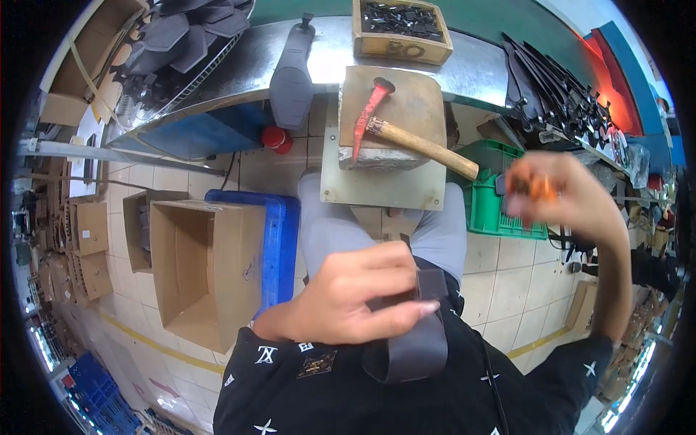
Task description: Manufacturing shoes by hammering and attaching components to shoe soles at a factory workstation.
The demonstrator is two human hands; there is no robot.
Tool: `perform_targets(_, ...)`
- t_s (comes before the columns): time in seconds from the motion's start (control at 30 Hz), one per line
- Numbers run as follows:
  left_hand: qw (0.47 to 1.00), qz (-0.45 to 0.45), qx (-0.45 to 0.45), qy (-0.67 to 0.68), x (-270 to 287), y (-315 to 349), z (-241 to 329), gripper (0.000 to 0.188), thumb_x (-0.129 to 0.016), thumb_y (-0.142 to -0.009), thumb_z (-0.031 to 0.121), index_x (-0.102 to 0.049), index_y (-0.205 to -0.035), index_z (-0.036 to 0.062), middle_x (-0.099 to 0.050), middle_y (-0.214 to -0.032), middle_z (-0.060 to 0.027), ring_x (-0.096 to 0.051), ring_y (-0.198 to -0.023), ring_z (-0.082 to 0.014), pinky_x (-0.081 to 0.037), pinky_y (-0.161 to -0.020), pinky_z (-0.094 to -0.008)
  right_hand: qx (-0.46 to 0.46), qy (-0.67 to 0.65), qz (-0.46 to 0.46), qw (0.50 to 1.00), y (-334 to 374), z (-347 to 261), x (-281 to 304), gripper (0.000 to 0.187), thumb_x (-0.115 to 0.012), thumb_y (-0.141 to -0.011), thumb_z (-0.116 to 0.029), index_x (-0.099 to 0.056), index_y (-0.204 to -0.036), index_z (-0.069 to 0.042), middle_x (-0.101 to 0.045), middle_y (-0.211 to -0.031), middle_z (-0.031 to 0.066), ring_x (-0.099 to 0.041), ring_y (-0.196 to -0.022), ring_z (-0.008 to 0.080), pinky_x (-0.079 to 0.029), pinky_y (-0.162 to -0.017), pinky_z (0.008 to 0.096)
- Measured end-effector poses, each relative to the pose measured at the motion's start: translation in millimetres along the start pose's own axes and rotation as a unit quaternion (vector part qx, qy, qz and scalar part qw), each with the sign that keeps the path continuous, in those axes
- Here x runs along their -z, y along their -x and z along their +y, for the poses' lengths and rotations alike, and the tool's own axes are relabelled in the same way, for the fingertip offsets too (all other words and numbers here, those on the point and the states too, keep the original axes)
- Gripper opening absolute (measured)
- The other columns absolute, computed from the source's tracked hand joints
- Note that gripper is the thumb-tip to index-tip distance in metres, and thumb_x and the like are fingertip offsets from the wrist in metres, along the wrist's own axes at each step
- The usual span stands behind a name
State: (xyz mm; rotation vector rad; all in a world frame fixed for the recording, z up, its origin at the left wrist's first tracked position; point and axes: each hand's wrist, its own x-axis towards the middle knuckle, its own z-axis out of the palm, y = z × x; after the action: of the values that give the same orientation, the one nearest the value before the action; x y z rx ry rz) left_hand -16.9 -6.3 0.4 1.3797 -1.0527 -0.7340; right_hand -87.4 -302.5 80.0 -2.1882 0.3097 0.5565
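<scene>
In front of my body, my left hand [362,293] is closed round a dark grey strap [419,351]. The strap curls back in a loop below my fingers, and a small black square end piece [433,284] stands out by my fingertips. Raised at the right, my right hand [569,192] is smeared by motion. Its fingers are wrapped round an orange object [540,188] whose kind is too blurred to tell. A hammer [424,148] with a red head and wooden handle lies on a brown-topped stone block [417,94] ahead of my knees, apart from both hands.
Small black parts fill a wooden box [402,49] on the metal bench [250,61]. One grey strap piece [292,80] hangs over its edge; several dark straps [547,80] lie at right. A green crate [500,203] stands under my right hand, an open carton [185,268] at left.
</scene>
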Motion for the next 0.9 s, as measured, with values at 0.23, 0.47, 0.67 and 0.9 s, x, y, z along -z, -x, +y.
perform_targets(0.23, 0.998, 0.026, -0.05, -0.028, 2, 14, 21, 0.022, -0.075, -0.08, 0.014, -0.073, -0.093, -0.0034, -0.069, -0.089, -0.0147, -0.071, -0.083, -0.0268, -0.057, -0.077, -0.0338, -0.052, 0.23, 0.183, 0.954, -176, 153, 79, 0.043, -0.063, -0.079, -0.032, -0.063, -0.082, 0.011, -0.06, -0.066, 0.0219, -0.063, -0.063, 0.0319, -0.046, -0.062, 0.0433)
perform_targets(0.47, 0.995, 0.051, 0.029, -0.077, -3, 12, 41, 0.033, -0.073, -0.084, 0.021, -0.068, -0.107, -0.0013, -0.073, -0.092, -0.0141, -0.072, -0.086, -0.0251, -0.056, -0.075, -0.0302, 0.06, 0.341, 0.523, 0.779, -228, 242, 104, 0.035, -0.066, -0.087, -0.031, -0.067, -0.102, 0.001, -0.069, -0.093, 0.0176, -0.066, -0.092, 0.0271, -0.049, -0.079, 0.0386)
perform_targets(0.67, 0.984, 0.158, 0.086, 0.001, -10, -13, 34, 0.04, -0.05, -0.101, 0.026, -0.06, -0.121, -0.0064, -0.073, -0.1, -0.0165, -0.07, -0.096, -0.0204, -0.053, -0.084, -0.0296, 0.248, -0.232, 0.178, 0.923, -59, 57, -75, 0.046, -0.053, -0.1, -0.041, -0.067, -0.11, 0.002, -0.067, -0.108, 0.0128, -0.064, -0.1, 0.0224, -0.049, -0.091, 0.0357)
perform_targets(0.9, 1.0, -0.013, -0.006, -0.015, -61, -86, 32, 0.053, -0.04, -0.105, 0.04, -0.064, -0.114, -0.0059, -0.074, -0.093, -0.0171, -0.074, -0.083, -0.0241, -0.057, -0.077, -0.0311, 0.362, -0.344, -0.028, 0.866, 74, 49, -143, 0.039, -0.063, -0.094, -0.021, -0.058, -0.128, -0.002, -0.066, -0.119, 0.0138, -0.065, -0.107, 0.0336, -0.051, -0.095, 0.0386)
